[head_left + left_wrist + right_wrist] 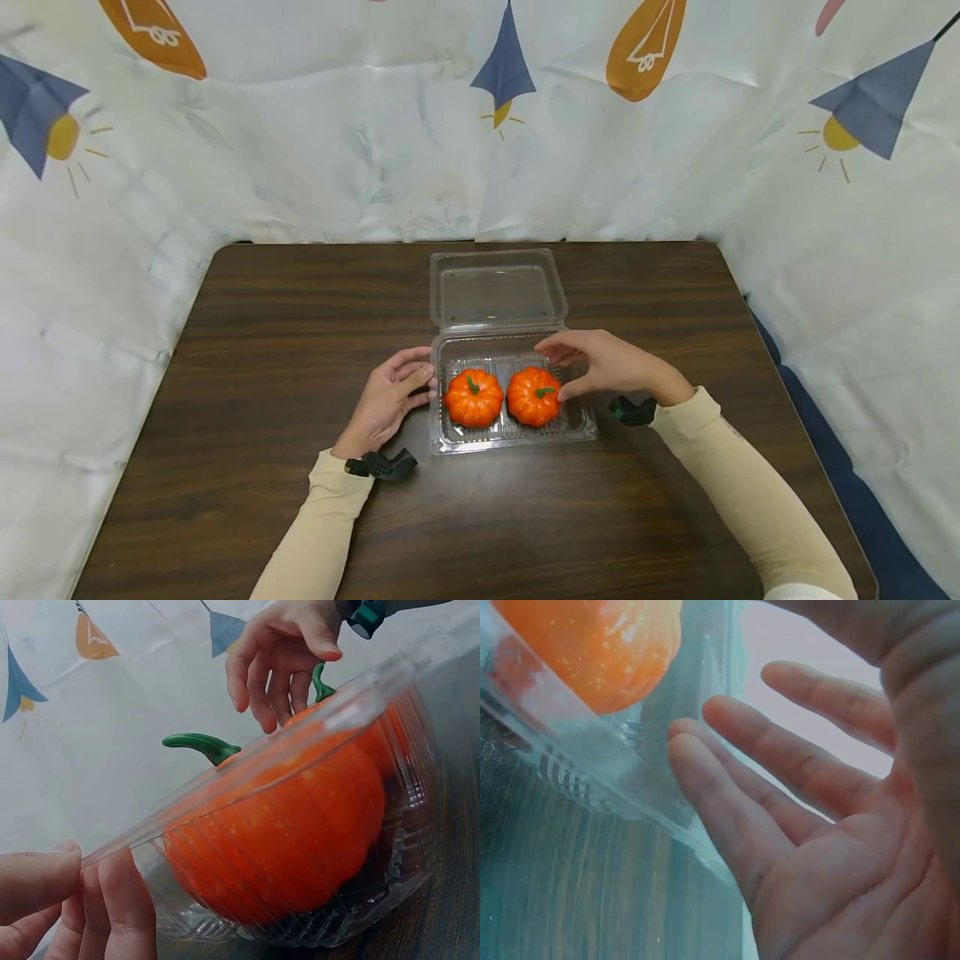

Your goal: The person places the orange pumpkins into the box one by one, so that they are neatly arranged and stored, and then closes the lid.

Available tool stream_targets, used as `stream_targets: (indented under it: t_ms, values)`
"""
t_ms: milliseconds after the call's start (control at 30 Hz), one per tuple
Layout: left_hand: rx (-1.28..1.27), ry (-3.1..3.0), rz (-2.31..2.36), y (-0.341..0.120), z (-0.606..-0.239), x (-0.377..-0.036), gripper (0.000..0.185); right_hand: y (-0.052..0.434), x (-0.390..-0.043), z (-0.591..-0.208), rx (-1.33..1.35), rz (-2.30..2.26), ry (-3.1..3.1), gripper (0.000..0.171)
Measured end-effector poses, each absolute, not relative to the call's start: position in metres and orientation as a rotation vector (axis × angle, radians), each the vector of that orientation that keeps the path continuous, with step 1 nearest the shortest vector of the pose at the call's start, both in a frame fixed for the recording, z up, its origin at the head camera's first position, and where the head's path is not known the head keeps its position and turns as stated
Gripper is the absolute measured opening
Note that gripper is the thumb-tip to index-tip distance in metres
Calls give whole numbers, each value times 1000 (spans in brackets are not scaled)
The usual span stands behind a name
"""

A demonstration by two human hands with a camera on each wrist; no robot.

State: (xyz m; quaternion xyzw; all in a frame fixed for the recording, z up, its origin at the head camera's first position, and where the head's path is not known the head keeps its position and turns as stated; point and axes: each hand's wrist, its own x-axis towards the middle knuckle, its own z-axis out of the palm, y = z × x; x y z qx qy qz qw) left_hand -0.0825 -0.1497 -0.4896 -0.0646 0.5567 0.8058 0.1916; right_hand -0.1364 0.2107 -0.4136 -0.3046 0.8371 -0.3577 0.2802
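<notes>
Two small orange pumpkins with green stems sit side by side in a clear plastic clamshell container (pixel 517 444): a left pumpkin (pixel 474 403) and a right pumpkin (pixel 531 400). The container's lid (pixel 498 287) is folded back, away from the person. At the left rim, my left hand (pixel 384 404) pinches the plastic edge between thumb and fingers, as the left wrist view shows. Over the container's right side hovers my right hand (pixel 611 364), fingers spread and apart, thumb close beside the right pumpkin. In the right wrist view, nothing lies between its fingers (pixel 780 750).
Everything stands on a dark wood-grain table (pixel 300 317). A white curtain (pixel 300 167) printed with lamps and bulbs hangs behind and along both sides. Each wrist wears a black camera mount, with the left mount (pixel 382 465) near the container's front left corner.
</notes>
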Motion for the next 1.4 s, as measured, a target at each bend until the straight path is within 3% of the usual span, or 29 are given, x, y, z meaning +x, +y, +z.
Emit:
stream_targets:
  t_ms: [300,700,1033,1400]
  values:
    - [-184,1601,2242,-152,-487,-81,52,224,-138,-420,-739,-1195,2337,59]
    - [-175,1606,2227,-153,-484,-79,51,242,-153,-433,-298,-1567,2419,40]
    - [-157,1604,2175,-154,-481,-75,55,244,-171,-444,-78,-1890,2222,40]
    - [-99,1587,2104,-155,-481,-64,54,233,-198,-457,50,-1948,2083,56]
